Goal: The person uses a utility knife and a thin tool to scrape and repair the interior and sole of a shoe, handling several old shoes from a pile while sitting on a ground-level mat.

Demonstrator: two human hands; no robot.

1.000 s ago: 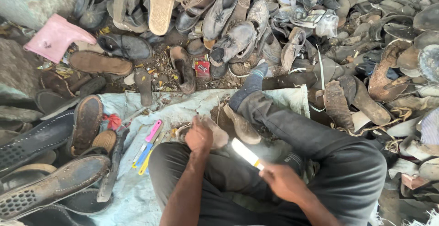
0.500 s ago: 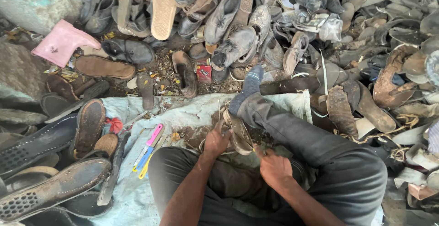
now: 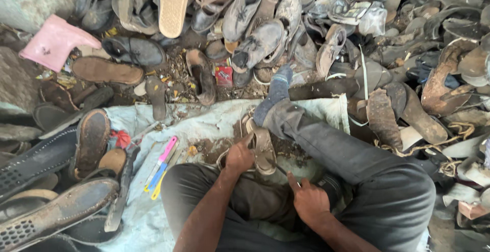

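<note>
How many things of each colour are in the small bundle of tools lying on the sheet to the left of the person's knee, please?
Pink tool: 1
Blue tool: 1
Yellow tool: 1
Total: 3

Soft, even daylight, no glare and only faint shadows; detail stays fairly sharp (corners slightly smeared and bowed outward).

A seated person's left hand (image 3: 239, 156) grips a worn brown sandal (image 3: 262, 150) on a pale cloth (image 3: 204, 124), while the right hand (image 3: 309, 201) rests just beside it, index finger extended. Pink, blue and yellow tools (image 3: 161, 166) lie nearby. Piled old shoes (image 3: 265, 32) surround them.
</note>
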